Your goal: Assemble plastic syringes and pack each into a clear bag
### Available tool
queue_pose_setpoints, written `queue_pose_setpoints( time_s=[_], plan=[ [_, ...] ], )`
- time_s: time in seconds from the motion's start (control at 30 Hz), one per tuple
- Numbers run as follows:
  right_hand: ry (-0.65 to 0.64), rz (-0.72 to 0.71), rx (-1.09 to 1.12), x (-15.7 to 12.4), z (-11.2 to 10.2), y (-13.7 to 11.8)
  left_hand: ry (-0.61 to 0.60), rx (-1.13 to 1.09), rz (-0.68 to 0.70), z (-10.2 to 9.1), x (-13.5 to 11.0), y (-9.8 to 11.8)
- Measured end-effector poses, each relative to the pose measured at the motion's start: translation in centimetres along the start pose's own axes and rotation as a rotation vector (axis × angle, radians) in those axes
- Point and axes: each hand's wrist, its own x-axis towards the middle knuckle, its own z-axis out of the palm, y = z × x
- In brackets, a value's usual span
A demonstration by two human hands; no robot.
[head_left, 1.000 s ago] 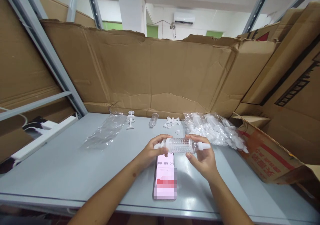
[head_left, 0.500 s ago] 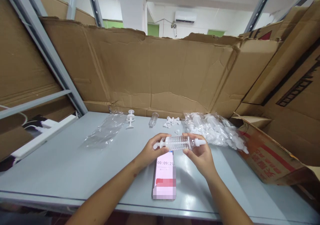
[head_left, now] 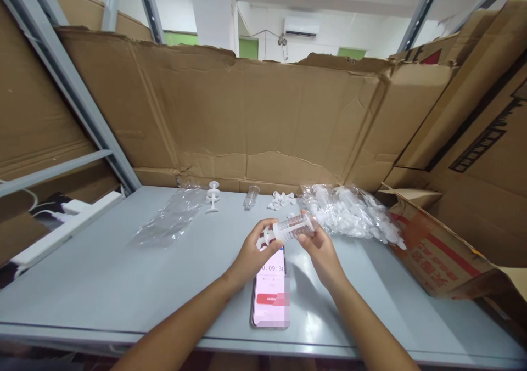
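Observation:
Over the phone (head_left: 268, 284) I hold a clear plastic syringe (head_left: 293, 227) with ribbed walls, tilted so its right end is higher. My left hand (head_left: 250, 256) is closed around the white plunger end. At the other end, the fingers of my right hand (head_left: 323, 253) grip the barrel near the nozzle, which is partly hidden by them. Farther back on the table lie a white plunger (head_left: 213, 197), a loose clear barrel (head_left: 251, 197) and a small pile of white nozzle tips (head_left: 281, 200).
A clear bag of white parts (head_left: 356, 214) lies at the back right, beside an open cardboard box (head_left: 436, 250). Another flattened clear bag (head_left: 171, 217) is at the back left. A power strip (head_left: 68, 231) runs along the left edge. Cardboard walls (head_left: 263, 118) close off the back.
The syringe has gone from nearly level to tilted, its right end rising. My right hand has shifted left and covers more of the nozzle end. My left hand keeps its grip.

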Motion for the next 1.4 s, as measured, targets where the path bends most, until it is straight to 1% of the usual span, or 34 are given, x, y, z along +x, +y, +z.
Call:
queue_pose_setpoints(
  time_s=[0.1,0.2,0.33,0.4,0.5,0.53,0.6,0.63,0.67,0.77,0.83,0.93,1.0,1.03,1.07,1.13,1.2,1.23,1.3,1.4],
  plan=[
    [-0.048,0.01,-0.038,0.2,0.0,-0.4,-0.041,-0.045,-0.07,-0.3,0.3,0.0],
    [-0.112,-0.003,-0.038,0.5,-0.3,-0.5,-0.127,-0.084,-0.153,-0.6,0.5,0.2],
    [-0.12,0.0,-0.052,0.6,-0.7,-0.1,-0.268,-0.249,-0.27,-0.2,0.4,0.2],
    [-0.146,-0.02,-0.112,0.3,-0.5,0.1,-0.304,-0.318,-0.306,0.1,0.2,-0.2],
    [-0.207,-0.072,-0.207,-0.4,0.2,0.4,-0.348,-0.317,-0.309,0.5,-0.1,-1.0],
    [-0.229,-0.059,-0.221,-0.7,0.5,0.4,-0.36,-0.295,-0.299,0.5,-0.2,-1.3],
    [-0.296,0.025,-0.236,-1.0,0.9,0.5,-0.384,-0.252,-0.275,0.6,-0.3,-1.6],
    [-0.306,0.043,-0.253,-1.1,1.0,0.5,-0.393,-0.238,-0.264,0.6,-0.3,-1.6],
    [-0.303,0.039,-0.275,-1.1,1.1,0.5,-0.402,-0.226,-0.253,0.6,-0.3,-1.6],
    [-0.255,-0.052,-0.33,-0.9,1.0,0.7,-0.411,-0.155,-0.212,0.6,-0.2,-1.4],
    [-0.243,-0.086,-0.323,-0.7,0.9,0.8,-0.388,-0.066,-0.173,0.5,-0.1,-1.1],
    [-0.205,-0.077,-0.297,-0.3,0.6,0.7,-0.352,0.045,-0.117,0.1,0.1,-0.5],
    [-0.155,-0.063,-0.288,-0.1,0.3,0.5,-0.311,0.151,-0.087,-0.6,0.4,0.0],
    [-0.132,-0.044,-0.285,0.0,0.3,0.3,-0.261,0.24,-0.064,-1.2,0.6,0.2],
    [-0.111,-0.018,-0.283,0.0,0.2,0.1,-0.183,0.364,-0.039,-1.8,0.9,0.4],
    [-0.064,0.042,-0.29,0.1,0.2,-0.4,0.027,0.686,0.034,-3.4,1.4,0.7],
    [-0.019,0.08,-0.307,0.1,0.3,-0.8,0.179,0.996,0.071,-5.2,2.1,0.8],
    [-0.003,0.086,-0.312,0.1,0.3,-0.9,0.209,1.109,0.062,-6.2,2.4,0.8],
    [0.008,0.086,-0.316,0.2,0.4,-0.9,0.233,1.256,-0.032,-8.2,3.0,0.7],
    [0.011,0.092,-0.327,0.2,0.3,-0.8,0.317,1.345,-0.182,-11.7,3.5,0.9]
  ],
)
